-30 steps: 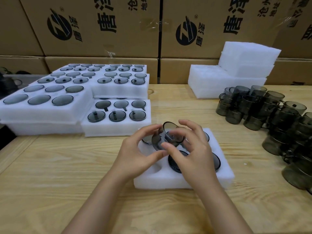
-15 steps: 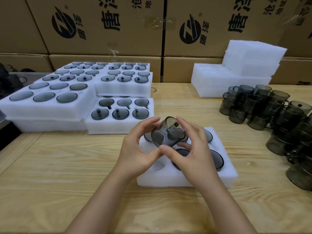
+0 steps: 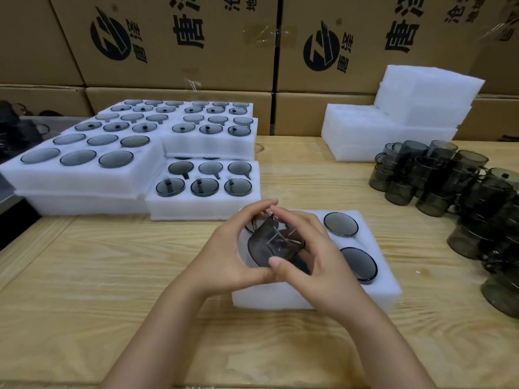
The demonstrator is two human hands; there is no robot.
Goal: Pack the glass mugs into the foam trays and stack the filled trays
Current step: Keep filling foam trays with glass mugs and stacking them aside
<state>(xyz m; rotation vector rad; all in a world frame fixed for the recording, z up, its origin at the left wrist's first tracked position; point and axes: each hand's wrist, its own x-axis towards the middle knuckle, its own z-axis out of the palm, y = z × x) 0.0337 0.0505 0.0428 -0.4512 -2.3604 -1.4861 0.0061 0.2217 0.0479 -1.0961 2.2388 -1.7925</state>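
Above the foam tray (image 3: 373, 293) on the tabletop (image 3: 84, 290), left hand (image 3: 224, 265) and right hand (image 3: 317, 265) share a pinching grip on a tilted glass mug (image 3: 269, 245).

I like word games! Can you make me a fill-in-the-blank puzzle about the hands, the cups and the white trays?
1. Both hands, the left hand and the right hand, hold one smoky glass ____.
2. The foam tray under the hands is coloured ____.
3. The loose mugs wait on the person's ____ side.
4. The boxes behind the table are made of ____.

Missing words: mug; white; right; cardboard.
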